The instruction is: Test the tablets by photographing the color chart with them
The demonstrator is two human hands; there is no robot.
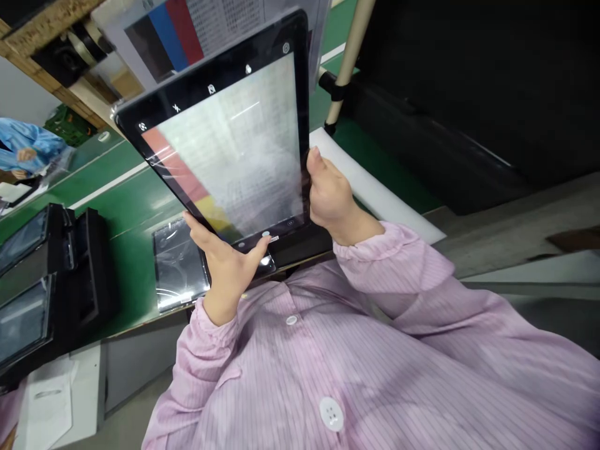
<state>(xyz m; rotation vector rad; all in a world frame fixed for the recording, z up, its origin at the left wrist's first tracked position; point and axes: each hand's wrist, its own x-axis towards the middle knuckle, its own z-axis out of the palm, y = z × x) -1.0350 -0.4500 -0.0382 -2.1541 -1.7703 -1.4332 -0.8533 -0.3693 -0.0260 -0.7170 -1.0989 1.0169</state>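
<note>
A black tablet [225, 131] is held up in front of me, its lit screen showing a camera picture with coloured bars and fine print. My left hand [225, 269] grips its lower edge, thumb pressed near a button on the screen. My right hand [330, 197] clasps the tablet's right edge, fingers wrapped behind it. Beyond the tablet hangs a printed chart [187, 31] with black, blue and red bars. Both sleeves are pink striped.
A second tablet in clear film [180, 265] lies on the green bench [126, 206]. Black trays with more tablets [32, 281] stand at the left. A white foam sheet [375, 187] lies right of it. Another person in blue [25, 147] works far left.
</note>
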